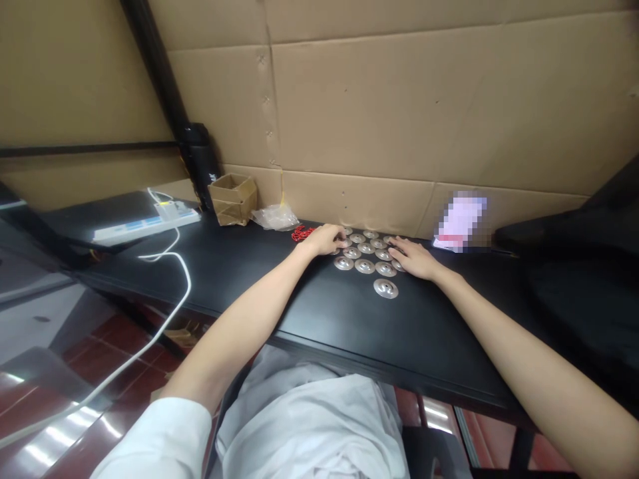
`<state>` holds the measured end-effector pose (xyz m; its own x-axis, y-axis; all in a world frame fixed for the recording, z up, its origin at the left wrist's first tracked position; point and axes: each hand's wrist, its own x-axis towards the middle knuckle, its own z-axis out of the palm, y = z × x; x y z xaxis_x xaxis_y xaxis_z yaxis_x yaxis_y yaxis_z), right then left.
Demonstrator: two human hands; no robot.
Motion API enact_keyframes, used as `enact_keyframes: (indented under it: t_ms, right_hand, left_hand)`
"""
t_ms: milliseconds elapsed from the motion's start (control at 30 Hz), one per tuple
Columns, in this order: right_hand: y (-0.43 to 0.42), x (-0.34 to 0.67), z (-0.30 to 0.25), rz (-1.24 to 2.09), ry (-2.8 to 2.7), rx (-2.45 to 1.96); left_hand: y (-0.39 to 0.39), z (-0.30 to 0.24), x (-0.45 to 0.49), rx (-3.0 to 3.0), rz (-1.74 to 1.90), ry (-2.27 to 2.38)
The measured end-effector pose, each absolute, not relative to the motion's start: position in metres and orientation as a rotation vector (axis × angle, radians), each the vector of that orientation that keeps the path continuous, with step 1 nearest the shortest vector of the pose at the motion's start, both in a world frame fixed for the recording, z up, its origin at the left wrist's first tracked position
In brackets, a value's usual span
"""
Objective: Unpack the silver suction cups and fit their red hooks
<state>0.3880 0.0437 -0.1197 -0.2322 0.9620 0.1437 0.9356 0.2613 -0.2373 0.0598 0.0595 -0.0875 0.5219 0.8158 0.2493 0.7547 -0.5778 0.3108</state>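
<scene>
Several small metal cymbals (pixel 365 266), round with a domed, holed centre, lie flat in rough rows on the black table. My left hand (pixel 325 240) rests at the left side of the group, its fingers bent and slightly apart, touching cymbals at that edge. On the right side, my right hand (pixel 415 258) lies palm down with fingers spread over the outermost cymbals, partly hiding them. One cymbal (pixel 386 288) sits by itself nearer to me. Just behind my left wrist is a bundle of red cord (pixel 302 233).
Along the cardboard wall stand a black bottle (pixel 200 159), a small cardboard box (pixel 233 199) and a clear plastic bag (pixel 276 217). A lit phone (pixel 459 223) leans at the back right. Left lies a power strip (pixel 144 228); its white cable (pixel 170 319) runs over the table edge.
</scene>
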Motion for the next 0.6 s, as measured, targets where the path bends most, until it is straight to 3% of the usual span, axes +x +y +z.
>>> enact_keyframes:
  t_ms: [600]
  right_hand:
    - [0.042,0.387,-0.117,0.128,-2.323,-1.812]
  left_hand:
    - [0.078,-0.096,0.045,2.516,0.803,1.395]
